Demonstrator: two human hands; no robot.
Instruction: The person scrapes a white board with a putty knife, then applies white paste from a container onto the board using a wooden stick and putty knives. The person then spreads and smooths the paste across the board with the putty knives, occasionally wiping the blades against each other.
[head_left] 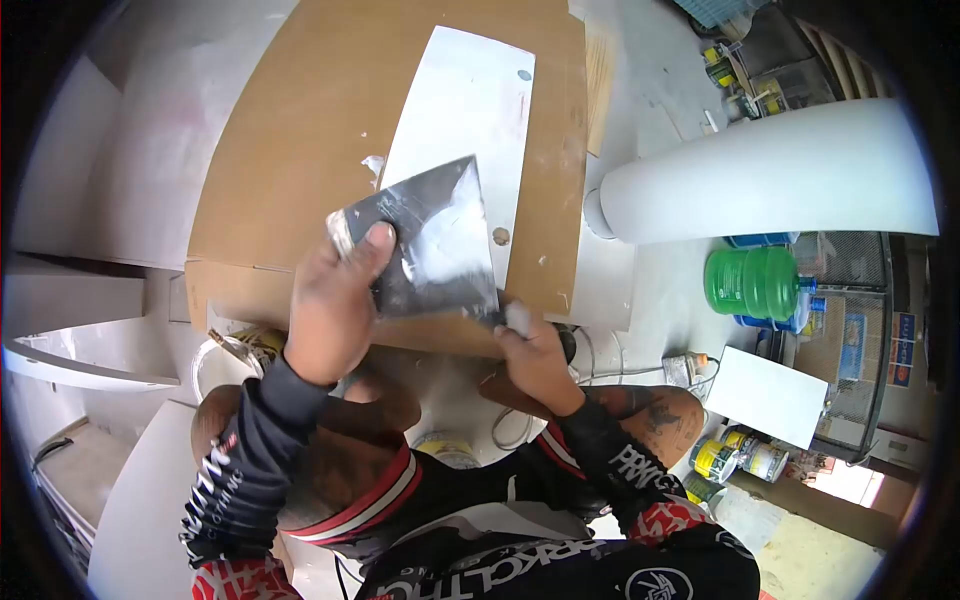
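My left hand (335, 305) grips a dark grey flat plate (425, 285) by its left edge, thumb on top. White paste (450, 240) is smeared across the plate's face. At the plate's lower right corner, my right hand (540, 365) is closed around a small putty knife (488, 317), mostly hidden by fingers and blurred. Behind the plate lies a long white panel (460, 105), with a grey round spot near its top and a brownish spot lower down. The panel rests on a brown cardboard sheet (300, 150).
A white bucket (210, 370) stands left of my knees. To the right are a large white cylinder (770, 175), a green water bottle (750, 282), a white board (768, 395) and several paint cans (715, 458). A cable (630, 375) runs along the floor.
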